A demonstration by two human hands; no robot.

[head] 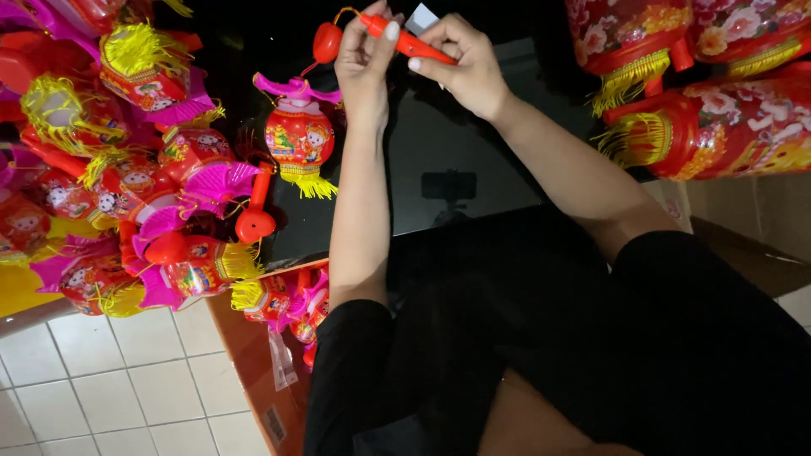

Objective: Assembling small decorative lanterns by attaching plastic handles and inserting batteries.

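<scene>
- A glossy dark table (473, 160) is seen under the hands, with a heap of small paper lanterns (127, 169) at 9 o'clock and larger flowered lanterns (701, 110) at 2 o'clock, all red with yellow fringe.
- A small red lantern (300, 135) with a pink ruffled top is hung just below the left hand, at about 7 o'clock from the fingers, on a thin wire.
- A red plastic handle stick (405, 40) is held at 12 o'clock; its long axis runs from 10 to 4 o'clock, round knob leftward.
- The left hand (365, 59) is pinched closed on the stick's knob end, nearer the lantern.
- The right hand (460, 63) is closed around the other end.
</scene>
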